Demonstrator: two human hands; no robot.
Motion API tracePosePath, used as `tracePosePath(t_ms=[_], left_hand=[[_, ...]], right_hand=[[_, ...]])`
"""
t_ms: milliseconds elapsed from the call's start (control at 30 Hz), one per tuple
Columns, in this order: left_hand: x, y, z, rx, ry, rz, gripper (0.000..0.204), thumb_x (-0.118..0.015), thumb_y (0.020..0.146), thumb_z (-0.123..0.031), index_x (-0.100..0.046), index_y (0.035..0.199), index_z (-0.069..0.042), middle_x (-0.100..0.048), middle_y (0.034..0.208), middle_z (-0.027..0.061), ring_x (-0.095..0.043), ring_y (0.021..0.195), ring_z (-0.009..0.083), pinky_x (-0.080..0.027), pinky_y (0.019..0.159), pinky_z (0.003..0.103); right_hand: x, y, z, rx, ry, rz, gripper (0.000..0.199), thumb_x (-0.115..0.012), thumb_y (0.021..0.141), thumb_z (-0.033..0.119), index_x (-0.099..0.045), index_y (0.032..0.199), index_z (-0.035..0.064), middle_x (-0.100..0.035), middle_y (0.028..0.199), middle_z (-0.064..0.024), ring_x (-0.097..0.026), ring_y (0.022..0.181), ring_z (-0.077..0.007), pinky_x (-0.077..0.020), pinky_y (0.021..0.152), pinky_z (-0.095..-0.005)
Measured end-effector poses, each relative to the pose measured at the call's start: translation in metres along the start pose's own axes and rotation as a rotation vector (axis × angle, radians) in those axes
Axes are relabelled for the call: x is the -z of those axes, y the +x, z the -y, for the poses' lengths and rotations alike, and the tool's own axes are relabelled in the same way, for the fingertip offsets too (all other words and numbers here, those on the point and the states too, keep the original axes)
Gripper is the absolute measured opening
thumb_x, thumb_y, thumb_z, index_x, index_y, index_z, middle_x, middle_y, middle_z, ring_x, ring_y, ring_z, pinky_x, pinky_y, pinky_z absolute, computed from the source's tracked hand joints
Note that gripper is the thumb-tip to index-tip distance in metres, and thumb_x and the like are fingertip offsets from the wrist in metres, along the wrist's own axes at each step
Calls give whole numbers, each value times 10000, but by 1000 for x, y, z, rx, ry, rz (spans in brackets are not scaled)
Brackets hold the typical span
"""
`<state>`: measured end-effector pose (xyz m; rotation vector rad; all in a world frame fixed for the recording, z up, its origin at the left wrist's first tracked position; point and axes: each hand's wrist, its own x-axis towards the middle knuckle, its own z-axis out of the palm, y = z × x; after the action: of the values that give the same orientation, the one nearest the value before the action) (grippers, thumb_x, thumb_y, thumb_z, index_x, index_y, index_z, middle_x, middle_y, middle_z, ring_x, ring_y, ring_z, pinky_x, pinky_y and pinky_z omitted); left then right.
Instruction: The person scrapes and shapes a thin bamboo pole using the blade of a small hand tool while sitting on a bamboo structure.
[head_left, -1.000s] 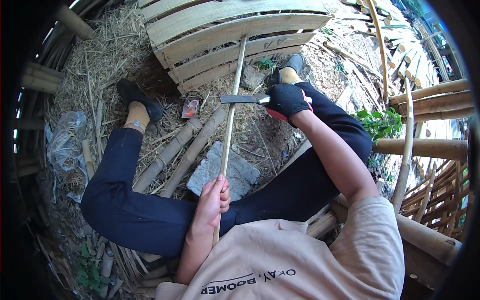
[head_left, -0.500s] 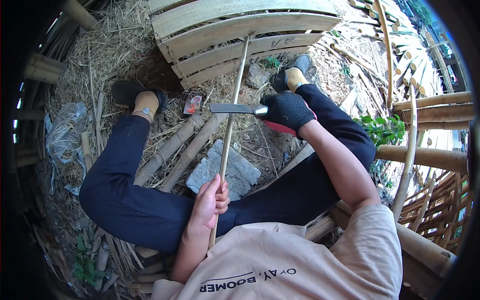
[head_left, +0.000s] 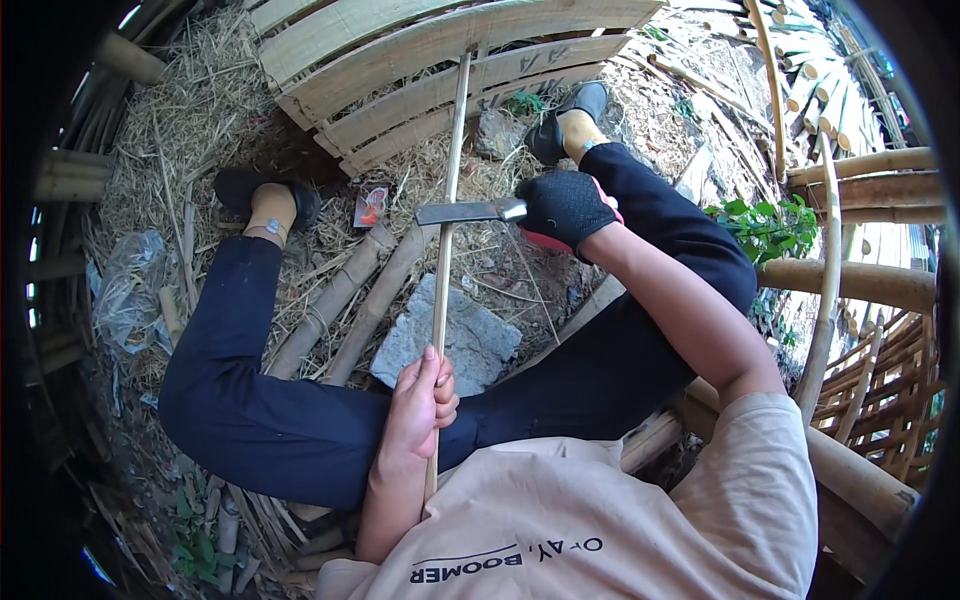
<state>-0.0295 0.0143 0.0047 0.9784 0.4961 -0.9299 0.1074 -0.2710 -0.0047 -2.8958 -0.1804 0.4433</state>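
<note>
A long thin bamboo strip [head_left: 447, 250] runs from my lap to the slats of a wooden crate. My bare left hand [head_left: 422, 402] is wrapped round its lower part, thumb along the strip. My right hand [head_left: 565, 210], in a black and pink glove, grips the handle of a knife [head_left: 465, 212] with a broad flat blade. The blade lies crosswise on the strip, about midway between my left hand and the crate. Most of the knife's handle is hidden inside the glove.
Beyond my feet stands the slatted crate [head_left: 400, 70]. A grey stone block [head_left: 455, 335] and bamboo poles [head_left: 330, 305] lie between my legs. Crumpled clear plastic [head_left: 135, 290] is at the left. Bamboo rails [head_left: 850, 285] and a leafy plant [head_left: 765, 228] are at the right.
The view has shifted slightly, and the crate sits further left in it. The blade still crosses the strip, and both hands keep their grips.
</note>
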Motion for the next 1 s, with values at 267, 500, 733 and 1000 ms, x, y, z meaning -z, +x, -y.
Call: tracePosePath(t_ms=[267, 500, 733, 1000], left_hand=[[-3, -1, -3, -14, -19, 2, 402, -367, 1081, -420, -404, 782, -155, -240, 564, -87, -190, 412, 15, -130, 368, 214], [-1, 1, 1, -26, -34, -2, 393, -377, 1081, -411, -428, 797, -143, -255, 562, -94, -210, 409, 3, -135, 368, 206], [-2, 1, 4, -46, 28, -41, 404, -379, 1078, -421, -419, 782, -149, -260, 557, -95, -203, 404, 4, -134, 362, 207], [-7, 4, 3, -59, 51, -53, 401, -378, 1080, -417, -396, 773, -159, -239, 560, -90, -188, 409, 6, -143, 360, 206]], right_hand=[[-7, 6, -14, -32, -20, -126, 163, -655, 797, 284, -734, 874, 164, -708, 778, -138, -710, 763, -326, -554, 703, -455], [-7, -18, 26, 314, 91, -12, 237, -668, 818, 351, -694, 872, 122, -670, 720, -170, -675, 710, -380, -530, 671, -478], [-5, -17, 33, 176, 19, 107, 203, -636, 784, 271, -736, 912, 149, -700, 757, -153, -701, 752, -352, -551, 710, -458], [-6, 10, -17, -59, -51, -69, 173, -658, 787, 272, -745, 904, 179, -717, 815, -125, -711, 805, -318, -560, 729, -446]])
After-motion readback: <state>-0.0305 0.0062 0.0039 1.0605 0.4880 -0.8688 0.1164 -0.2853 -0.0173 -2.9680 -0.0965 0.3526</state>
